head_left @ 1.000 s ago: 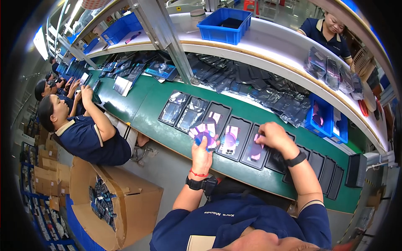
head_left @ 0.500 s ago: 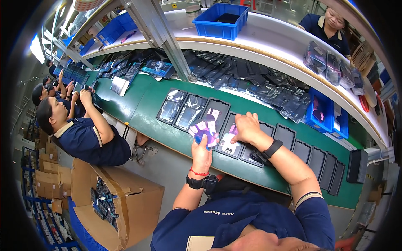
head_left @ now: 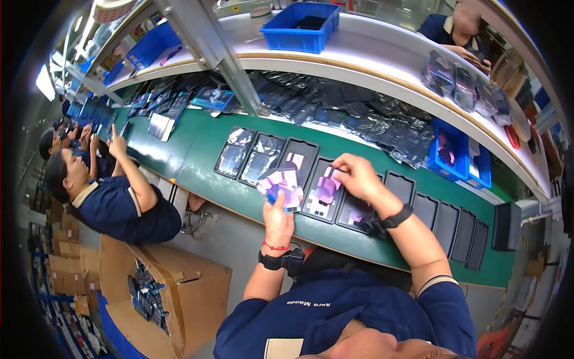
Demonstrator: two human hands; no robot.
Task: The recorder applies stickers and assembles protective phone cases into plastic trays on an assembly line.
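Note:
My left hand [head_left: 278, 210] holds up a fanned stack of small purple and white cards [head_left: 281, 184] over the near edge of the green conveyor belt [head_left: 197, 161]. My right hand [head_left: 354, 175] pinches one purple card [head_left: 327, 186] and rests it on a black tray [head_left: 323, 191] in the row of black trays on the belt. The two trays to the left [head_left: 250, 157] are covered with shiny film. Further trays [head_left: 445, 218] run off to the right, dark and without cards.
A co-worker in a dark blue shirt [head_left: 113, 203] sits at my left, others beyond. An open cardboard box [head_left: 161, 293] stands on the floor below. Bagged dark items [head_left: 359, 119] pile behind the belt. Blue bins [head_left: 457, 155] sit right, another [head_left: 302, 27] on the shelf.
My right hand has swung from the trays on the right leftward toward the card stack, then set a purple card on the tray beside it. My left hand has stayed nearly still.

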